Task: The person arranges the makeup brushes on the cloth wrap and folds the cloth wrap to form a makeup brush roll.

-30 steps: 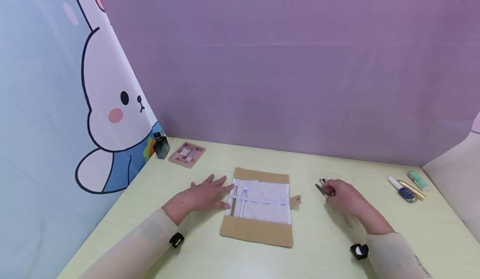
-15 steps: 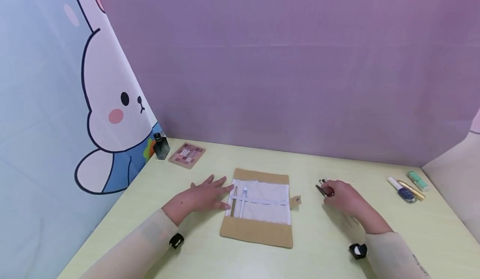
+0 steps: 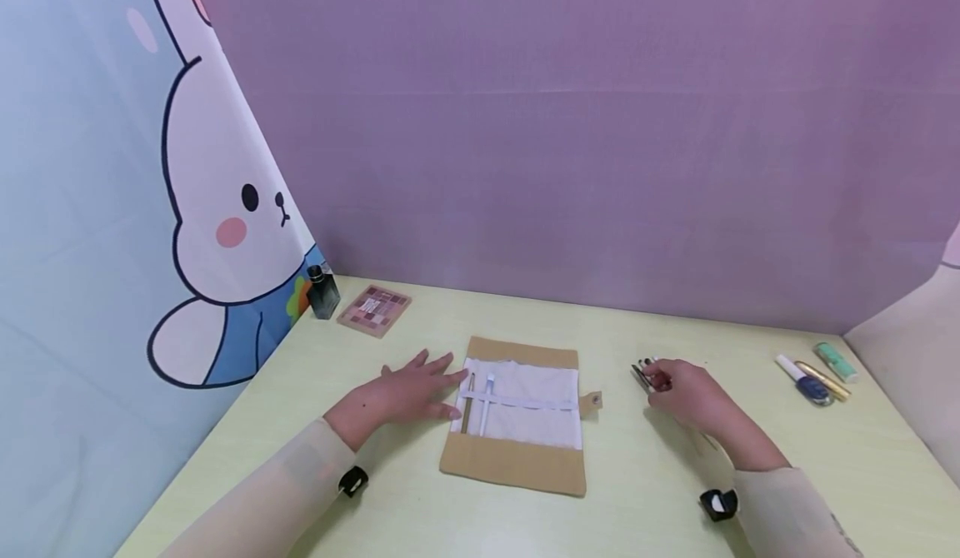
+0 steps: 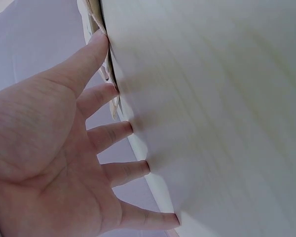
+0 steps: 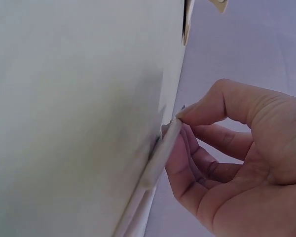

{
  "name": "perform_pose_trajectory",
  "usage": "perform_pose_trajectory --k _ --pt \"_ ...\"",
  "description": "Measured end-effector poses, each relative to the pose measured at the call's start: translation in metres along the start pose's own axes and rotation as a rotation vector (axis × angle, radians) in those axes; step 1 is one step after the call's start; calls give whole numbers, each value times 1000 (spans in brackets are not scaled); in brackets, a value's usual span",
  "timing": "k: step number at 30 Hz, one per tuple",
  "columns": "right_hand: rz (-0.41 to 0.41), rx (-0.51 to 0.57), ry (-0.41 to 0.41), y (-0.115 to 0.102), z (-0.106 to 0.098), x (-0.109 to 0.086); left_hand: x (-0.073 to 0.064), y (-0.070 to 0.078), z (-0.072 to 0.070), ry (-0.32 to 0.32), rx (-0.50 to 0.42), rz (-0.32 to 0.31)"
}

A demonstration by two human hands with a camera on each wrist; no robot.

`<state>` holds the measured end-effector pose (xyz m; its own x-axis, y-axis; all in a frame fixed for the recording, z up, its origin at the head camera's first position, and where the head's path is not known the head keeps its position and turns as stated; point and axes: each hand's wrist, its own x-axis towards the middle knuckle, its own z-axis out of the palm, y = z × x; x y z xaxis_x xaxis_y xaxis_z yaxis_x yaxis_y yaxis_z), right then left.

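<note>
A tan fabric roll-up case [image 3: 512, 468] lies unrolled on the table, its white lining facing up. Under its elastic band sit a brown-gold slim stick [image 3: 468, 408] and a white one [image 3: 487, 404]. My left hand [image 3: 412, 389], fingers spread, rests at the case's left edge; the left wrist view shows its fingertips [image 4: 123, 127] along that edge. To the right of the case, my right hand [image 3: 686, 390] pinches a slim dark-ended stick [image 3: 641, 378] between thumb and fingers. More slim sticks lie beside it, partly hidden by the hand. A pale rod [image 5: 160, 158] runs below the fingertips in the right wrist view.
A dark square bottle [image 3: 324, 294] and a pink checkered palette [image 3: 375, 310] stand back left. At the far right lie a blue-and-white item [image 3: 810, 385], a gold tube [image 3: 823, 377] and a green tube [image 3: 836, 361]. A snap tab [image 3: 591, 404] sticks out from the case's right side.
The stick at my right fingertips shows a lighter, shinier side than before and has shifted slightly. My left hand and the case have stayed put.
</note>
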<state>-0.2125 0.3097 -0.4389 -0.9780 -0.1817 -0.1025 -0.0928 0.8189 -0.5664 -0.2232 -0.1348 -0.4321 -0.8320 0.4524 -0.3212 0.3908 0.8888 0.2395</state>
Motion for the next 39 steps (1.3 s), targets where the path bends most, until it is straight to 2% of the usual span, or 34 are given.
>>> perform_pose_trajectory --k 5,15,19,27,39 --pt "-25 30 27 -7 -6 -2 0 0 -1 -1 5 0" --pt "-69 278 56 -33 -14 4 2 -1 -2 -1 4 -1" --pt "-77 386 74 -47 -12 12 2 -1 -2 -1 6 1" --pt "-95 596 54 -75 -2 32 2 -2 -1 -17 -7 -10" --pt "-58 735 63 -107 19 59 3 -1 -1 -17 -5 -6"
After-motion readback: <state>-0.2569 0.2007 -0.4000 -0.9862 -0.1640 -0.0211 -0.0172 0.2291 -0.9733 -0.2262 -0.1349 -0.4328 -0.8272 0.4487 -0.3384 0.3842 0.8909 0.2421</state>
